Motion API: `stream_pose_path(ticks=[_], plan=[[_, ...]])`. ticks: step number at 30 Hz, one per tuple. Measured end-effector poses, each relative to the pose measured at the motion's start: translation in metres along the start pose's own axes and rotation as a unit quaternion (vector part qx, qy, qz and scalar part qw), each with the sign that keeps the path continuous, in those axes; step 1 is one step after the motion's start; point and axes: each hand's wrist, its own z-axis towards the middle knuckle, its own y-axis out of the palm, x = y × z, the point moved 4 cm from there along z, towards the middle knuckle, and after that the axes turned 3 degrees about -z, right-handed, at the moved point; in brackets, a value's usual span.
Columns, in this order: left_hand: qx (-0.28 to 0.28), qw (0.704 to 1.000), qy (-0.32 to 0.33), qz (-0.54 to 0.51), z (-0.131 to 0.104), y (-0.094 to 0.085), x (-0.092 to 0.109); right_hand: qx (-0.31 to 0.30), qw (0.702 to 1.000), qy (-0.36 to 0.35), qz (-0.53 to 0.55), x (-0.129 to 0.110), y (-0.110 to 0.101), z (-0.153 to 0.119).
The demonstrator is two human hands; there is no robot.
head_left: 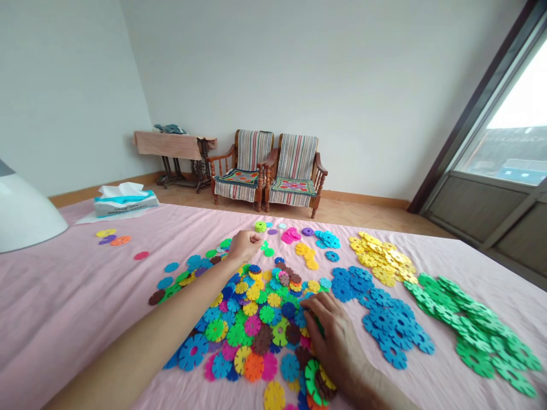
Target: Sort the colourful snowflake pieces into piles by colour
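My left hand (245, 246) reaches over the far edge of a mixed heap of colourful plastic snowflake discs (252, 307). Its fingers are closed together, and whatever they may hold is hidden. Just right of its fingertips lie small bright green discs (268, 251). My right hand (335, 330) rests on the right side of the heap, fingers loosely stretched and thumb apart. A dark green disc shows partly beneath it. By its wrist a green disc (314, 381) leans among brown and yellow ones.
Sorted discs lie to the right: blue (388, 319), yellow (380, 256) and green (474, 324). Small pink (291, 235) and light green (260, 226) groups sit at the back. A tissue pack (126, 202) and a white rounded object (29, 216) stand left on the pink cloth (85, 319).
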Motion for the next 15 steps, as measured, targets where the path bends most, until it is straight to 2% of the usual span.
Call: stream_pose_path(ticks=[4, 9, 11, 15], plan=[[-0.017, 1.0, -0.011, 0.017, 0.008, 0.014, -0.003, 0.006, 1.0, -0.006, -0.004, -0.001, 0.0, 0.001], [-0.023, 0.999, 0.039, 0.029, -0.012, 0.004, 0.011, 0.004, 1.0, -0.012, -0.012, -0.001, -0.001, 0.0], [-0.057, 0.995, 0.078, 0.026, -0.028, -0.004, 0.022, 0.007, 1.0, -0.014, -0.015, -0.001, -0.001, 0.0], [-0.185, 0.968, 0.169, 0.012, -0.072, -0.015, 0.043, 0.01, 1.0, -0.016, -0.018, -0.001, -0.001, 0.0]])
